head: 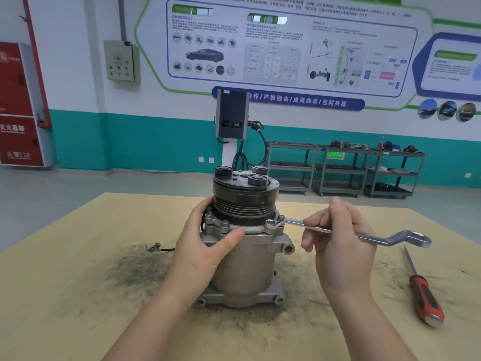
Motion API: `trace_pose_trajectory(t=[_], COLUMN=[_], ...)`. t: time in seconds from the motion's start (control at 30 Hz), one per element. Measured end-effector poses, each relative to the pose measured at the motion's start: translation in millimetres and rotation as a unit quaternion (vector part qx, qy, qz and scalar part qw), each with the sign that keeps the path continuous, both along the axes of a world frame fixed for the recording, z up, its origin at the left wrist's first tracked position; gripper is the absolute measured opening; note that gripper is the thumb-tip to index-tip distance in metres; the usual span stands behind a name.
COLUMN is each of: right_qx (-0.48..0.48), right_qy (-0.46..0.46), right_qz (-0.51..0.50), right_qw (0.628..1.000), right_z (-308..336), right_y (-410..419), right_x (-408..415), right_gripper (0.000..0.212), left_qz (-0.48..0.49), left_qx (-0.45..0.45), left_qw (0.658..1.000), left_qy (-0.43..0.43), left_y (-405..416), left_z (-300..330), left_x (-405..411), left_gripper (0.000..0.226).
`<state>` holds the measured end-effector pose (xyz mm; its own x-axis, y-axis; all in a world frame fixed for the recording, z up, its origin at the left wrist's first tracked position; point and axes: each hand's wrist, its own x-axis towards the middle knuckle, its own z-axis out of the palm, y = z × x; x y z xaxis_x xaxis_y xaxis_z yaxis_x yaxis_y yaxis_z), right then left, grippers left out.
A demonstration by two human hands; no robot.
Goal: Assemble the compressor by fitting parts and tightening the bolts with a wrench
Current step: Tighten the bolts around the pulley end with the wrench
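Head view showed the compressor (244, 256) upright on the table (78, 256) — left hand (205, 243) gripped its flange, right hand (338, 246) pinched the wrench (346, 231), shaft running rightward from the ring seated on the near-right bolt (273, 222).

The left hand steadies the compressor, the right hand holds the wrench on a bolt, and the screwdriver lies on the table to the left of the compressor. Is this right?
Not quite. The head view shows the screwdriver lying to the right of the compressor, not the left. The rest holds: left hand steadies it, right hand holds the wrench on a bolt.

Tan table (78, 295), compressor (244, 269) upright, screwdriver (423, 290), connector (154, 247)
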<state>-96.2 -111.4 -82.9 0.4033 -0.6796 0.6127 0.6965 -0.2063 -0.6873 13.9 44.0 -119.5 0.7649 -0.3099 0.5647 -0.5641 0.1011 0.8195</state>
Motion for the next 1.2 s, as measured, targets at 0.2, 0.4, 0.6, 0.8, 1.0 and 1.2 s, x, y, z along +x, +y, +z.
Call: trace_pose_trajectory(t=[0.2,0.4,0.6,0.8,1.0,1.2], right_qx=[-0.123,-0.064,0.115,0.108,0.132,0.095], right_qy=[-0.030,-0.052,-0.034,0.000,0.025,0.031], right_qz=[-0.119,-0.091,0.084,0.156,0.185,0.169], right_qw=[0.985,0.992,0.989,0.982,0.974,0.981], right_z=[-11,2,6,6,11,8], right_y=[24,16,-3,-9,-16,-14], right_x=[-1,-7,-2,1,0,1], right_gripper=[0.037,0.039,0.059,0.056,0.054,0.054], left_qz=[0.002,-0.002,-0.005,-0.010,-0.010,-0.010], left_qx=[-0.015,-0.012,-0.011,-0.014,-0.009,-0.008], left_qw=[1.000,1.000,1.000,1.000,1.000,1.000], left_qy=[0.000,-0.006,-0.001,0.000,0.001,0.003], left_y=[-2,-1,0,0,0,-1], left_z=[0,2,3,3,3,3], left_x=[-3,-4,-4,-5,-4,-3], left_gripper=[0.059,0.057,0.059,0.060,0.062,0.061])
